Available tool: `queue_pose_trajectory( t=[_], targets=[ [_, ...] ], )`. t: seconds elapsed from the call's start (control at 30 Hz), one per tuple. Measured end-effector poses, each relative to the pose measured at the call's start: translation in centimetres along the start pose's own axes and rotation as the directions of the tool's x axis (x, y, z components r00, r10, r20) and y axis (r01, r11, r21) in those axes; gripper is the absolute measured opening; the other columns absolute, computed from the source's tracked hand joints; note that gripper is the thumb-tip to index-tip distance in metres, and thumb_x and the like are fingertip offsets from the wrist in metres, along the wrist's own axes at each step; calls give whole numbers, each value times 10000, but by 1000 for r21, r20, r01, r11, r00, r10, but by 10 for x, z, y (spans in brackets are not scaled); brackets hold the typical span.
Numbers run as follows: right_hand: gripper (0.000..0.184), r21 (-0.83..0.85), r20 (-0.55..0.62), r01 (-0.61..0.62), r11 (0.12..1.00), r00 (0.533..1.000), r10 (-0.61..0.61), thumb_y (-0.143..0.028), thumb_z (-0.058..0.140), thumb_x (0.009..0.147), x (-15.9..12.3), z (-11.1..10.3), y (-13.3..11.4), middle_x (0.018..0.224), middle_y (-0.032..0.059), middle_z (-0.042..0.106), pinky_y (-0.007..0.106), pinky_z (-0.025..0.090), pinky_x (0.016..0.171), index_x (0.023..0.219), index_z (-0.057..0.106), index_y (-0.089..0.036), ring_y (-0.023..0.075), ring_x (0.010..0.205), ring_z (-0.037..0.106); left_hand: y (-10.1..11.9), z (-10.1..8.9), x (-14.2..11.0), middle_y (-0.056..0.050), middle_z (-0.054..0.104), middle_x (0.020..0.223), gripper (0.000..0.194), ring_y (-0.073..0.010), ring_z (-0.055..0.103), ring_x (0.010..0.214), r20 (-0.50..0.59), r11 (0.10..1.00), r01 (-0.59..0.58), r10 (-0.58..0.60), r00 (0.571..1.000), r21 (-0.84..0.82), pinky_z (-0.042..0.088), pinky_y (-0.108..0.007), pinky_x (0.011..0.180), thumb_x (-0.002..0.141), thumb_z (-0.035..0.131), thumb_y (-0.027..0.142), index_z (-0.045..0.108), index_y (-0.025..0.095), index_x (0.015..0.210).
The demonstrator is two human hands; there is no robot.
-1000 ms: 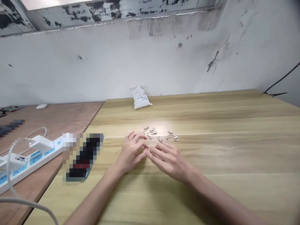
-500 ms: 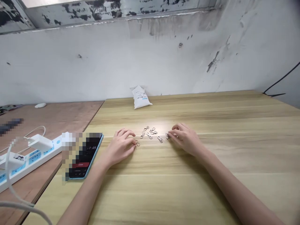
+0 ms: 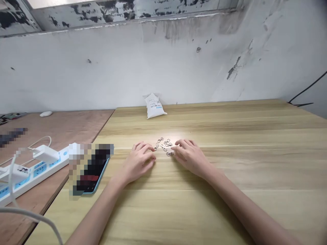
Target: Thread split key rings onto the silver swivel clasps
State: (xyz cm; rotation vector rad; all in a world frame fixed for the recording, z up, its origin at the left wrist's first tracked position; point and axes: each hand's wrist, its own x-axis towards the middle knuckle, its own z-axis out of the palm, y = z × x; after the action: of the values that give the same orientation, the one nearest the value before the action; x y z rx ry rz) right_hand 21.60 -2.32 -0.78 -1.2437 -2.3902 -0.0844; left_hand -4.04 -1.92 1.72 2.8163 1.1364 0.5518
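Several small silver swivel clasps with rings [image 3: 164, 147] lie in a loose cluster on the wooden table, between my two hands. My left hand [image 3: 140, 160] rests at their left side, fingers curved and apart, its fingertips beside the leftmost visible clasp [image 3: 156, 147]. On the other side my right hand [image 3: 189, 157] is bent over the table with fingers spread. Its thumb and index fingertips meet the end of the nearest clasp [image 3: 169, 153], which lies flat. A bit of silver metal shows between the right fingers; most of it is hidden.
A white plastic packet [image 3: 154, 107] with a printed label lies near the wall. To the left are a phone [image 3: 95, 183], partly pixelated, and a white power strip [image 3: 65, 153] with plugged-in chargers and cables on a lower brown table [image 3: 84, 122].
Both hands have moved inward, closer together. The clasp nearest my right hand has shifted left and turned. The rings at my left fingertips are now out of sight.
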Motion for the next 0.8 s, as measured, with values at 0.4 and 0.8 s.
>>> queue_pose_trajectory(
  t=[0.4,0.8],
  targets=[
    [116,112,-33,-1,994,999,5,-105,587,814,9,15,-16,818,44,659,374,378,923,767,623,-205,207,854,591,13,13,4,-45,646,1058,136,-228,549,1079,12,997,34,-33,999,-76,365,-460,1031,909,530,209,663,230,921],
    [91,607,61,-196,770,978,201,-232,593,882,2,1,-31,704,-25,656,351,408,827,797,611,-207,131,653,571,31,12,10,-24,675,1030,109,-206,584,1021,-85,971,73,-95,992,-229,356,-448,1019,915,576,218,682,244,908]
  ],
)
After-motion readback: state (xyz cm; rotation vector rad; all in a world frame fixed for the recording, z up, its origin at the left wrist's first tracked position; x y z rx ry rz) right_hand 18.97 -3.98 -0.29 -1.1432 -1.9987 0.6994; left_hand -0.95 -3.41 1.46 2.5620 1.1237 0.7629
